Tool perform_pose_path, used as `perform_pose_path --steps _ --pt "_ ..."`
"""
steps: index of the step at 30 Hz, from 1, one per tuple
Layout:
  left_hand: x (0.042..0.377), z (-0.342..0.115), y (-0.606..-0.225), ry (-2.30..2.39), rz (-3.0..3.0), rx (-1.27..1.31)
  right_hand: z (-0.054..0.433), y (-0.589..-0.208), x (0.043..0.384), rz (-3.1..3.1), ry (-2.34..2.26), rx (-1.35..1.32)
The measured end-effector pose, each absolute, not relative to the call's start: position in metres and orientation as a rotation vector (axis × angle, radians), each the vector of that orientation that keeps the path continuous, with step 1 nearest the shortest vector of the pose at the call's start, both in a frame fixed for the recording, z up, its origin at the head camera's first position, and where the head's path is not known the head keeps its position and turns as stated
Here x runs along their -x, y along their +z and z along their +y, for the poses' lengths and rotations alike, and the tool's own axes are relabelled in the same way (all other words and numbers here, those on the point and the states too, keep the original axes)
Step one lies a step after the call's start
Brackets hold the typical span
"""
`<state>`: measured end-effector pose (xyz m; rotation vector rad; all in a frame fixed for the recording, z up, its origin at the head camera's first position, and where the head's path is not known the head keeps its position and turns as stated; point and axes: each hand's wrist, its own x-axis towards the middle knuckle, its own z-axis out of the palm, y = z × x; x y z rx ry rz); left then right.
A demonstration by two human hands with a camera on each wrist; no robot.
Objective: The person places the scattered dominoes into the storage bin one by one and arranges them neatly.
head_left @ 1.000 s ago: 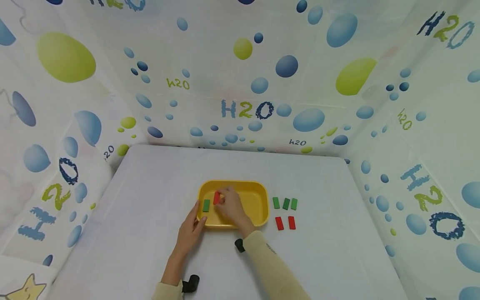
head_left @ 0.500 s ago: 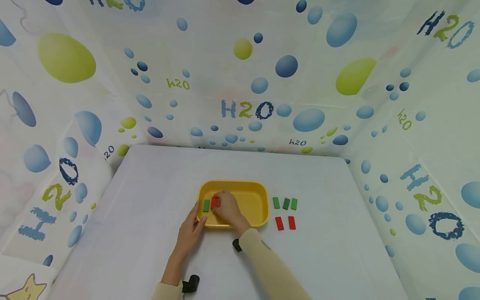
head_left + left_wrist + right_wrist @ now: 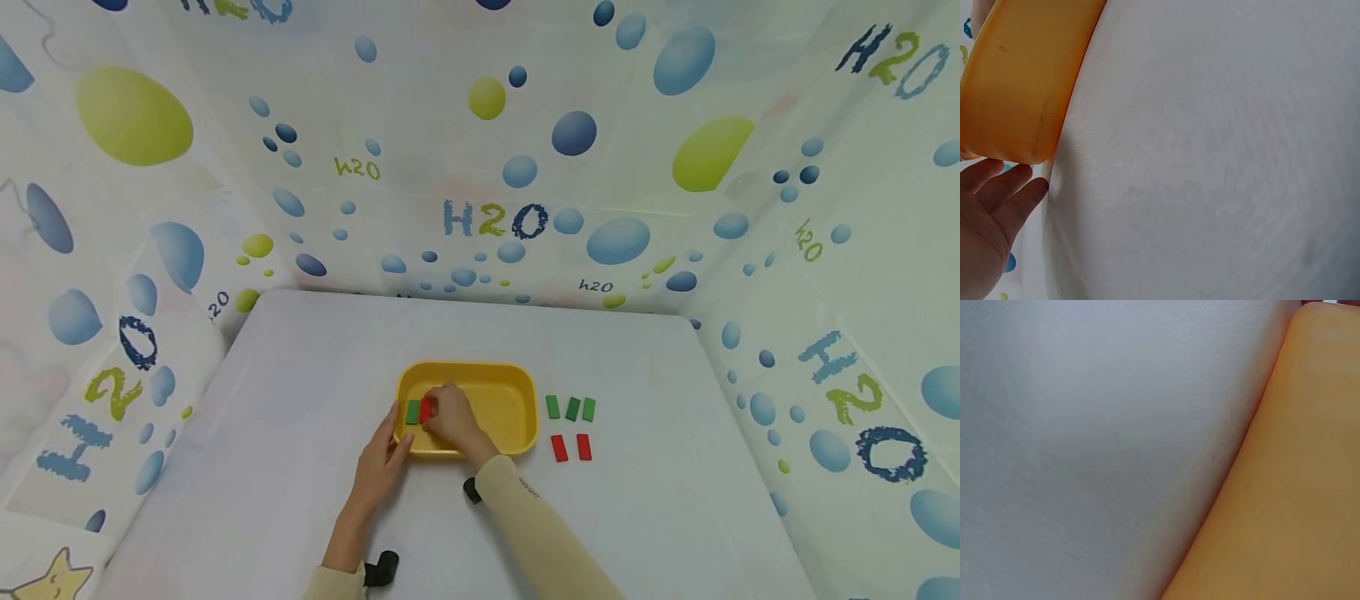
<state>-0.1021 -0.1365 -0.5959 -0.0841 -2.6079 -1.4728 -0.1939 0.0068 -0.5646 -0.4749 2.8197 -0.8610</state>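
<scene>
In the head view my right hand (image 3: 453, 416) reaches into a yellow tray (image 3: 513, 451) and pinches a small red rectangular tile (image 3: 425, 409). Just left of that tile lies a green tile (image 3: 413, 412), very close beside it on the tray's floor. My left hand (image 3: 380, 468) rests at the tray's near left corner. Its straight fingers (image 3: 1015, 195) touch the tray's outer wall (image 3: 1022, 81) in the left wrist view. The right wrist view shows the tray's side (image 3: 1297, 487) and the cloth, with the right hand's grip hidden.
Right of the tray, three green tiles (image 3: 573, 408) lie in a row on the white tabletop (image 3: 660, 500). Two red tiles (image 3: 559, 448) lie nearer. Printed curtains (image 3: 495, 150) enclose the table at the back and sides.
My right hand has moved slightly left and nearer to me inside the tray, bringing the red tile close to the green one. My left hand has stayed at the tray's corner.
</scene>
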Motion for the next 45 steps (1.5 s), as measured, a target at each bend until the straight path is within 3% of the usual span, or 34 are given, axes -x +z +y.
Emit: perform_pose_path --steps 45 --pt "0.1013 -0.1364 -0.5958 -1.505 -2.609 0.085 0.005 -0.5724 0.196 2.807 -0.83 0.453"
